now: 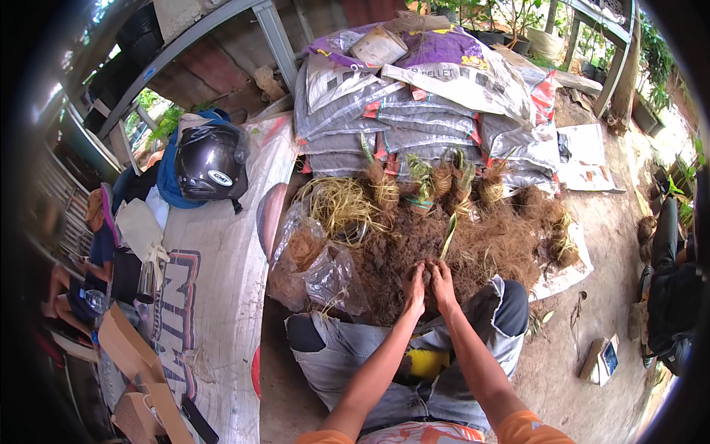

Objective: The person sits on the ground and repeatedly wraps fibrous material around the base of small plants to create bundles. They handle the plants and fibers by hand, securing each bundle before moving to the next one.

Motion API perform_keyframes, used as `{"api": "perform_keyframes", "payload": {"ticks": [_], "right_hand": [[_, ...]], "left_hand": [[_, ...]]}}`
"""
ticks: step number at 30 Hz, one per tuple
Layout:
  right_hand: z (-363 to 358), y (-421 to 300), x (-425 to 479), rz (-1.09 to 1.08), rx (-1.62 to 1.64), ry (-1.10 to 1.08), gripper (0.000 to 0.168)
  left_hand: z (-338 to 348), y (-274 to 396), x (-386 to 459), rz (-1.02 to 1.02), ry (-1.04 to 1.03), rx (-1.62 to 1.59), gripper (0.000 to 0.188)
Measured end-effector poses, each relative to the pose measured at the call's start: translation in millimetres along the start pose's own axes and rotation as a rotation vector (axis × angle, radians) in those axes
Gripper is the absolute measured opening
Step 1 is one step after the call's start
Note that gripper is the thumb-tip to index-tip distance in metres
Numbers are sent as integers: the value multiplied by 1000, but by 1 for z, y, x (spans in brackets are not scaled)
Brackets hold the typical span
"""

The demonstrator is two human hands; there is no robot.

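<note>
My left hand and my right hand meet with curled fingers around a dark clump of soil and fibre, low over a heap of brown coconut fibre. My fingers hide most of the clump. A narrow yellow-edged snake plant leaf rises just beyond my right fingertips; its base is hidden. Behind the heap stand several fibre-wrapped root balls with leafy shoots, among them one bound with green string and one wound with pale strips. A tangle of yellowish raffia-like strips lies at left.
Clear plastic bags holding fibre lie left of the heap. Stacked filled sacks stand behind it. A motorcycle helmet rests on the white-sheeted platform at left. One person sits far left; another person's leg shows at right.
</note>
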State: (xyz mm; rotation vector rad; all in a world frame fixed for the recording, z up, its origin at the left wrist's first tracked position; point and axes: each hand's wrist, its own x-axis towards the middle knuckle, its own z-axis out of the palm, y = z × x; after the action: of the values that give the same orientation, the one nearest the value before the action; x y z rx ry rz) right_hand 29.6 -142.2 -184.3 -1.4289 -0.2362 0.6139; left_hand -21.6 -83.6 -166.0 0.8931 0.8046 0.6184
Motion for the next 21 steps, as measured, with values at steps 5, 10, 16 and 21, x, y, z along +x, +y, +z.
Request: {"api": "perform_keyframes", "payload": {"ticks": [5,10,16,21], "right_hand": [[-1,-18,9,100,281,-198,34],[-1,-36,3,459,768,-228,34],[-9,-14,4,547,1079,-242,42],[13,-15,0,301,873,-76,31]], "left_hand": [[-4,14,1,391,-2,397,24],[3,38,-10,550,-179,875,53],[9,69,-22,279,-255,946,65],[13,36,-23,476,52,881,50]]}}
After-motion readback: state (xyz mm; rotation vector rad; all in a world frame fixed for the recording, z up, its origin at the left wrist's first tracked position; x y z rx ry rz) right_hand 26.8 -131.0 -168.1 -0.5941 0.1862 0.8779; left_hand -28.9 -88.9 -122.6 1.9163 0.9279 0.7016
